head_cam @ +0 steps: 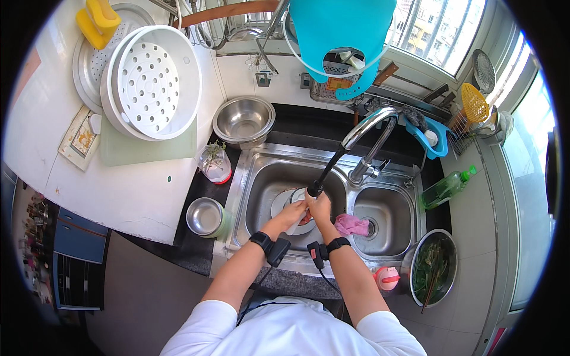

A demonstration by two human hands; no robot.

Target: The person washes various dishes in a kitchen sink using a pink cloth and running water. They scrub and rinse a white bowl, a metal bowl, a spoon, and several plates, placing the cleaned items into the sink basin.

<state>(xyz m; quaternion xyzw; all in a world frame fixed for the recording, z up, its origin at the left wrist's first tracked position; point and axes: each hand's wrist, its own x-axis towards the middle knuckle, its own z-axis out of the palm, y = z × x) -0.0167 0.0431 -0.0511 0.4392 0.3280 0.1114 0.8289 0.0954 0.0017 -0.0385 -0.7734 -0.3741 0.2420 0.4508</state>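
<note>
Both hands are together over the large left basin of a steel double sink [266, 178]. My left hand [289, 215] has its fingers around a small whitish item, too covered to name. My right hand [319, 205] meets it just below the black spray end [315, 188] of the chrome faucet [370, 129]; whether it grips the spray end or the item is unclear. Under the hands, white dishes [278, 205] lie in the basin, partly covered by the fingers. A pink cloth [352, 224] lies over the divider, reaching into the small right basin near its drain.
Steel bowls [245, 120], a plastic cup with plant sprigs [214, 163] and a steel container [205, 216] stand left of the sink. To the right are a green soap bottle [445, 190], a pink-lidded bottle [386, 278] and a steel pot of greens [434, 267]. A blue bib [343, 26] hangs overhead.
</note>
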